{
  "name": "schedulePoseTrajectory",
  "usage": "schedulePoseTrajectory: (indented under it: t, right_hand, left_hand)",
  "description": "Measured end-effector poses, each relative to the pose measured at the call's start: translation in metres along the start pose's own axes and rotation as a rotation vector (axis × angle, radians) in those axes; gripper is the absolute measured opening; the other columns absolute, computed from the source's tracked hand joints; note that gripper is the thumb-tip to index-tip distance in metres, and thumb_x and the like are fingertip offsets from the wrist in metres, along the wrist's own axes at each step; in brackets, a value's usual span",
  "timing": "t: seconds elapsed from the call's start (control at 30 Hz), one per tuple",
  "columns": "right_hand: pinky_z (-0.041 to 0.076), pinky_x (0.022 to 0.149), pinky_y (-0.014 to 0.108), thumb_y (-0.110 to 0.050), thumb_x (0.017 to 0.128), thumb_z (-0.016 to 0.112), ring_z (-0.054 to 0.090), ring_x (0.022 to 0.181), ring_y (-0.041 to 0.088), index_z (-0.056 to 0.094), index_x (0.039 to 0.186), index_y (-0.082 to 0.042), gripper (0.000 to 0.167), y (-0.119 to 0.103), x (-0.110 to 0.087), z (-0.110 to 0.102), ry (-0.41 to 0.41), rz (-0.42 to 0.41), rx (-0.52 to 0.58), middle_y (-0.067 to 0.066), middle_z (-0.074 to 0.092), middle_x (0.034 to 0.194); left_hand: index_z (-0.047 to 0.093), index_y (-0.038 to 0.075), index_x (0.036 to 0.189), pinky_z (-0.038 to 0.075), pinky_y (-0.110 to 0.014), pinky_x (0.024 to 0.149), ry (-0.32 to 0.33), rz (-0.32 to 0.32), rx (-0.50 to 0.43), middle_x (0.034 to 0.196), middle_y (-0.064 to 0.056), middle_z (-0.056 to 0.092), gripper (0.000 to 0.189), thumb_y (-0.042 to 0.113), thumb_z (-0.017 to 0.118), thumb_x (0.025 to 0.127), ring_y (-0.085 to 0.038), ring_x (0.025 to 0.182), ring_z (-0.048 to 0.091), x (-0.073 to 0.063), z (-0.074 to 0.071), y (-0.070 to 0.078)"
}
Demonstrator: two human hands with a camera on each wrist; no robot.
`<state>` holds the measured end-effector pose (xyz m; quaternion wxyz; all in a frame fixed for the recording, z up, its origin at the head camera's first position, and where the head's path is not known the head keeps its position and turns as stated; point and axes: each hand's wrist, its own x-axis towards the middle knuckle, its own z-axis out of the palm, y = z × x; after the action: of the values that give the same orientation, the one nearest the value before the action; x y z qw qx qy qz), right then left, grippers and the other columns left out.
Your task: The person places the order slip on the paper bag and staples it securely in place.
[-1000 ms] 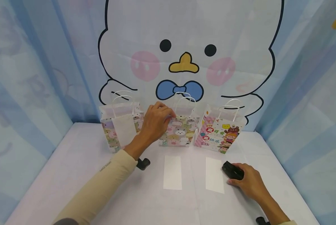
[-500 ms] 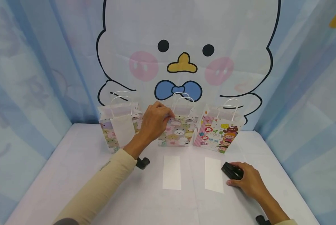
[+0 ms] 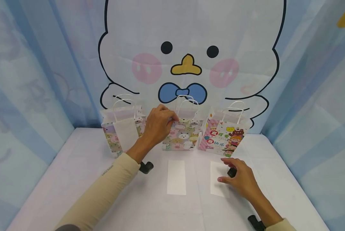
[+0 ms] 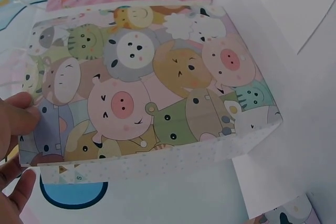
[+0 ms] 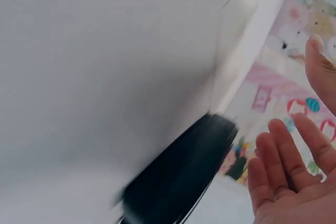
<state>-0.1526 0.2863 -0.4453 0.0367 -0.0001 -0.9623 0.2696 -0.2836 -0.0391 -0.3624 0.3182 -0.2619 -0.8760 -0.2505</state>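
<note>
My left hand (image 3: 159,125) pinches the upper left edge of the middle paper gift bag (image 3: 181,139), which has a cartoon animal print and white handles. The left wrist view shows thumb and fingers (image 4: 21,111) at that bag's edge. My right hand (image 3: 241,177) hovers with spread fingers over the right white card (image 3: 215,187), holding nothing. Partly hidden behind it is a black stapler (image 3: 231,172), which lies on the table beside the card; the right wrist view shows the stapler (image 5: 178,171) apart from the fingers.
To the left stands another animal-print bag (image 3: 110,139) with a white card (image 3: 125,130) on its front. A pink and white bag (image 3: 218,138) stands at the right. Another white card (image 3: 176,177) lies on the white-covered table (image 3: 172,215). A printed curtain (image 3: 187,29) hangs behind.
My right hand has let go of the stapler and moved left over the right card. My left hand keeps its pinch on the middle bag.
</note>
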Motion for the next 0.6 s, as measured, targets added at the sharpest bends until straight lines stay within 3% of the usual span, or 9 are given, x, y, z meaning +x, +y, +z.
schedulePoseTrajectory:
  t: [0.3,0.47,0.6]
  right_hand:
    - [0.049,0.11,0.065,-0.031,0.076,0.097,0.058,0.136,0.036,0.063,0.145,-0.023,0.077,-0.039,0.003,0.018,-0.058,-0.012,0.08,0.009,0.065,0.145]
    - [0.048,0.113,0.063,-0.029,0.074,0.098,0.058,0.136,0.032,0.065,0.142,-0.027,0.075,-0.055,0.003,0.032,-0.082,-0.028,0.106,0.005,0.066,0.142]
    - [0.049,0.113,0.059,-0.027,0.072,0.099,0.06,0.132,0.028,0.068,0.139,-0.027,0.075,-0.066,0.003,0.045,-0.094,-0.09,0.13,0.002,0.068,0.138]
  left_hand:
    - [0.084,0.015,0.098,0.053,-0.037,0.089,-0.001,-0.003,-0.006,0.096,-0.001,0.081,0.006,0.011,0.079,0.096,-0.021,0.102,0.063,0.0,0.0,0.0]
    - [0.084,0.014,0.098,0.054,-0.037,0.09,-0.006,-0.005,-0.006,0.095,-0.001,0.081,0.006,0.012,0.079,0.096,-0.021,0.102,0.063,0.0,-0.001,0.0]
    - [0.084,0.014,0.098,0.054,-0.037,0.091,-0.008,-0.005,-0.001,0.095,-0.001,0.081,0.005,0.012,0.079,0.096,-0.021,0.102,0.063,0.0,-0.001,0.001]
